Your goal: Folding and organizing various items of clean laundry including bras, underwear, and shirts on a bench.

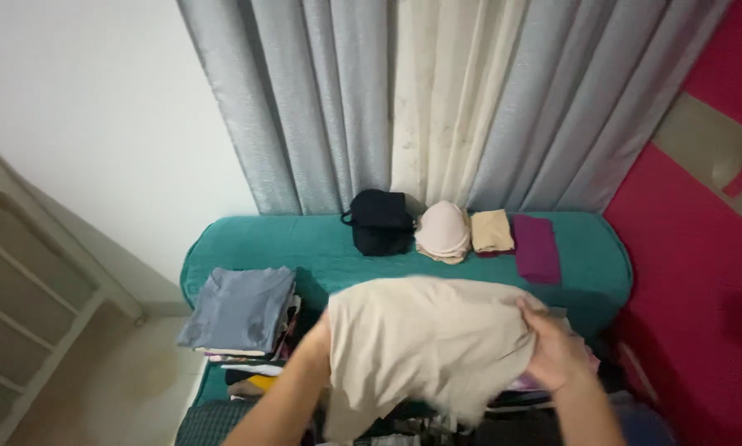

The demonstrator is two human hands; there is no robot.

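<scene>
Grey curtains (321, 99) hang behind a teal bed (321, 248). Both hands hold a beige garment (420, 339) above it: right hand (557, 355) clutches its 3 o'clock edge, left hand (317, 347), mostly hidden, its 9 o'clock edge.

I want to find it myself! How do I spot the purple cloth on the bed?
Look at the teal bed under the grey curtains. A row of small folded things lies along its far edge. The purple cloth is the last on the right, flat and dark magenta, beside a tan piece.
</scene>
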